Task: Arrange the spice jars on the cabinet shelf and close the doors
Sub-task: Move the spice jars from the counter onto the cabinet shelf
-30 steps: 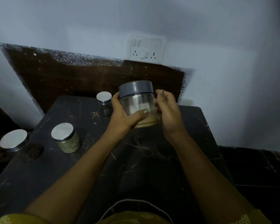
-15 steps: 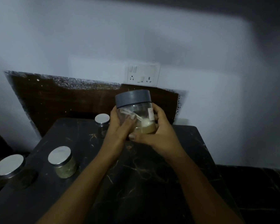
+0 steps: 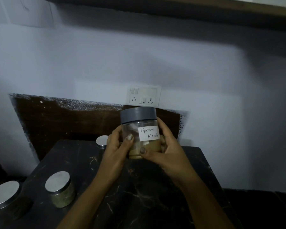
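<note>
Fingers of both hands curl round a clear spice jar and hold it up above the dark marble table — left hand on one side, right hand on the other. The jar has a grey lid, a white label that says Garam Masala, and brown powder inside. A small silver-lid jar stands just behind the left hand — a green spice jar stands near the table's left edge.
</note>
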`<state>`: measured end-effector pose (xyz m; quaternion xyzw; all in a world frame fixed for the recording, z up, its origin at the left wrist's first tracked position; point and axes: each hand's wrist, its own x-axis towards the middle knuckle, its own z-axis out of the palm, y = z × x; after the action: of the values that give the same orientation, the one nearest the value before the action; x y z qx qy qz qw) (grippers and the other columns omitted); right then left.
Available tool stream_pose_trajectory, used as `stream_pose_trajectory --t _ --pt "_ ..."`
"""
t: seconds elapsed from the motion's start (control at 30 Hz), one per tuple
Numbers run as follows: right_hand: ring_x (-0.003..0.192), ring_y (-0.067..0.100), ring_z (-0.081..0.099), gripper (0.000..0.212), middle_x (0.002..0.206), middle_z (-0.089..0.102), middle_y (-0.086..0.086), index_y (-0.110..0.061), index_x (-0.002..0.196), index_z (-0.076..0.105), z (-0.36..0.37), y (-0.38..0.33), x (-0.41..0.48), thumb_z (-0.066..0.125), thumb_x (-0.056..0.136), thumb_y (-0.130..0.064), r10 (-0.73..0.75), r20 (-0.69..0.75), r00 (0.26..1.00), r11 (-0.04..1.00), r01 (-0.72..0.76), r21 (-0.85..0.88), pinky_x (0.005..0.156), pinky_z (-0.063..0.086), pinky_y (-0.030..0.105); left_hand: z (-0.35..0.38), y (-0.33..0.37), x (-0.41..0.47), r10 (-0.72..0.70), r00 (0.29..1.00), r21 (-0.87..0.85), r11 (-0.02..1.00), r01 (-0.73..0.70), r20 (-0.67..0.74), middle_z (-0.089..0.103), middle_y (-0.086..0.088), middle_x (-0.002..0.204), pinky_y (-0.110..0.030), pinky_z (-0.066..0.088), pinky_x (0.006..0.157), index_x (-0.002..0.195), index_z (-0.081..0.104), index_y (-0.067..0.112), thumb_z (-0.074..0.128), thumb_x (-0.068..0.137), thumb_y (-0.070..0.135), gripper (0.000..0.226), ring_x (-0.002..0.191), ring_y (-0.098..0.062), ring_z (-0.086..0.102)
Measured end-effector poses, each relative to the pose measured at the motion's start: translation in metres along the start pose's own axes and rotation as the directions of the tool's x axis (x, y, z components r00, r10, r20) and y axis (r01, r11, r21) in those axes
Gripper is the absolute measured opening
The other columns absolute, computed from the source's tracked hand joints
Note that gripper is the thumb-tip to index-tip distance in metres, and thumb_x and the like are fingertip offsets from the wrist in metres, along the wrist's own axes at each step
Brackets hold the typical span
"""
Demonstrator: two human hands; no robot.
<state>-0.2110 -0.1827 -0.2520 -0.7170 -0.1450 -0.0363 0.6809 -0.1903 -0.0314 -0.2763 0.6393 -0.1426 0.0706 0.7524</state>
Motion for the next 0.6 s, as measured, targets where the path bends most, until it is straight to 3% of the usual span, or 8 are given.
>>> stream_pose_trajectory --t 0.07,0.13,0.23,0.37,0.5,0.6 --pt "0.11 0.001 0.058 0.089 0.124 0.056 -0.02 -0.061 0.123 0.033 -0.002 -0.001 -0.001 0.082 0.055 -0.033 0.003 -0.004 1.0 1.0 -0.003 -0.008 0.089 0.053 0.025 0.002 0.005 -0.001 0.075 0.997 0.093 0.993 -0.072 -0.026 0.059 -0.003 0.115 -0.02 0.055 0.071 0.124 0.046 0.033 0.051 0.079 0.043 0.047 0.099 -0.012 0.065" --pt "0.11 0.005 0.058 0.095 0.125 0.054 -0.018 -0.057 0.131 0.029 -0.007 -0.002 -0.001 0.083 0.062 -0.023 0.024 -0.014 1.0 0.999 -0.024 -0.025 0.088 0.053 0.026 0.004 0.01 -0.002 0.148 0.988 0.145 0.979 -0.141 -0.039 0.063 0.003 0.103 -0.014 0.053 0.064 0.119 0.046 0.032 0.049 0.08 0.039 0.04 0.09 -0.004 0.066" --pt "0.11 0.012 0.058 0.083 0.124 0.056 -0.008 -0.058 0.127 0.033 -0.015 -0.004 0.002 0.076 0.072 -0.013 0.015 -0.067 0.998 0.998 -0.019 -0.056 0.086 0.055 0.032 0.006 0.015 -0.002 0.19 0.982 0.189 0.964 -0.188 0.004 0.067 0.018 0.102 -0.011 0.052 0.066 0.117 0.046 0.033 0.05 0.082 0.035 0.035 0.093 0.004 0.064" --pt "0.106 0.008 0.061 0.085 0.12 0.059 -0.013 -0.063 0.122 0.034 -0.021 -0.012 0.006 0.079 0.056 -0.034 -0.026 -0.101 0.995 0.996 0.018 -0.082 0.081 0.057 0.029 0.011 0.026 0.002 0.193 0.97 0.283 0.932 -0.227 0.146 0.053 0.043 0.111 0.0 0.044 0.072 0.127 0.03 0.051 0.059 0.083 0.049 0.052 0.103 0.02 0.051" --pt "0.101 -0.002 0.061 0.092 0.118 0.058 -0.022 -0.056 0.131 0.032 -0.027 -0.024 0.015 0.078 0.053 -0.041 -0.076 -0.11 0.991 0.991 0.063 -0.116 0.076 0.055 0.02 0.015 0.039 0.013 0.227 0.963 0.433 0.86 -0.268 0.146 0.042 0.024 0.114 0.003 0.04 0.073 0.125 0.019 0.062 0.043 0.069 0.066 0.062 0.104 0.017 0.045" --pt "0.098 -0.006 0.061 0.095 0.116 0.057 -0.02 -0.05 0.137 0.03 -0.034 -0.041 0.025 0.076 0.054 -0.041 -0.139 -0.113 0.984 0.982 0.123 -0.142 0.073 0.054 0.016 0.024 0.051 0.026 0.303 0.945 0.402 0.855 -0.327 0.125 0.046 0.024 0.116 0.002 0.042 0.074 0.121 0.029 0.056 0.057 0.08 0.058 0.05 0.105 0.011 0.05"
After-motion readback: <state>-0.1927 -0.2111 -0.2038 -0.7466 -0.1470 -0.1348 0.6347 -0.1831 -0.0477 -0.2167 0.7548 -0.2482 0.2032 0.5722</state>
